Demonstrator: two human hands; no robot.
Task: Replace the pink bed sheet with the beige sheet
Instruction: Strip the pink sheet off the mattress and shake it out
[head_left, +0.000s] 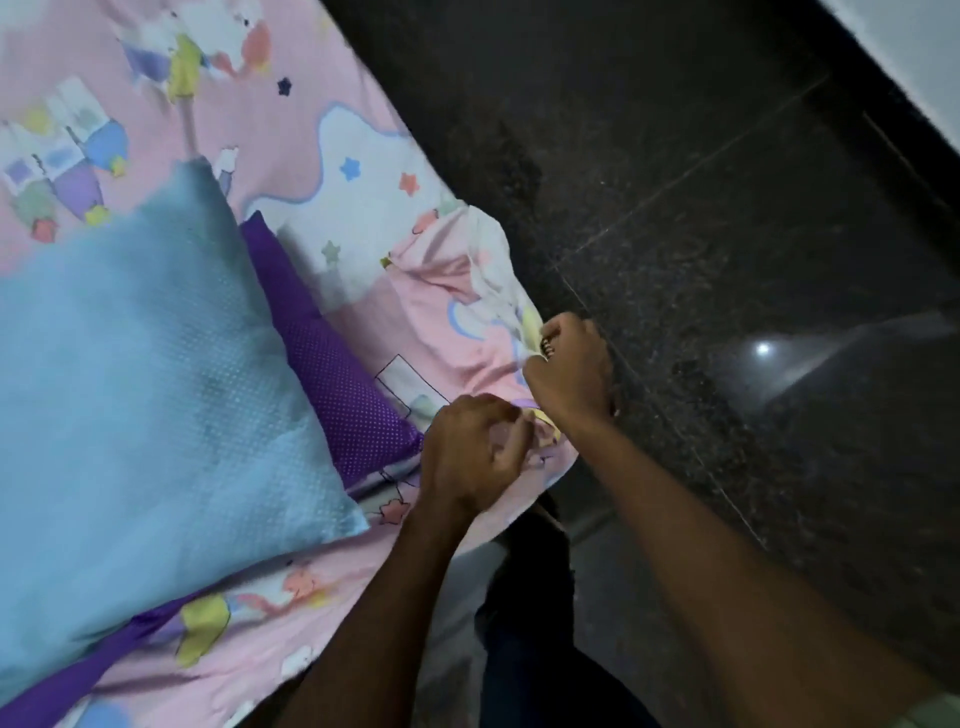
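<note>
Pink sheet (291, 130): soft matt cloth, printed with cartoon shapes, wrinkling where it is bunching near the edge. Blue pillow (135, 374): matt cloth showing a fine dotted weave. Purple pillow (343, 395): cloth carrying small white dots. Floor (727, 234): dark speckled stone tiles, polished, glossy, reflecting a lamp.

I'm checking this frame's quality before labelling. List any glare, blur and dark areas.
Head view: a bright lamp glare streaks the dark polished floor; the blue pillow and the far pink sheet are motion-smeared; both hands, left hand and right hand, are fairly sharp; the bed edge bends from wide-angle distortion.
</note>
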